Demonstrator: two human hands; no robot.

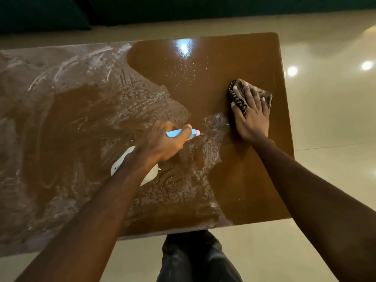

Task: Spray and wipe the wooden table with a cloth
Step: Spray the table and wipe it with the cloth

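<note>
Risk: streaks left on the wooden surface (pixel 234 180)

The left hand (pixel 160 145) is wrapped around the spray bottle (pixel 183 133); the right hand (pixel 251 113) lies spread flat on the cloth (pixel 264 96). Foam beneath and beyond the left hand may dry before wiping; fresh droplets ahead could be missed.

Left hand (pixel 160 144) at frame center, fingers curled closed in a grip, thumb on top, forearm running in from lower left. Right hand (pixel 251 112) at right of center, palm down, fingers (pixel 238 96) spread flat and pressing, forearm extending from lower right.
</note>
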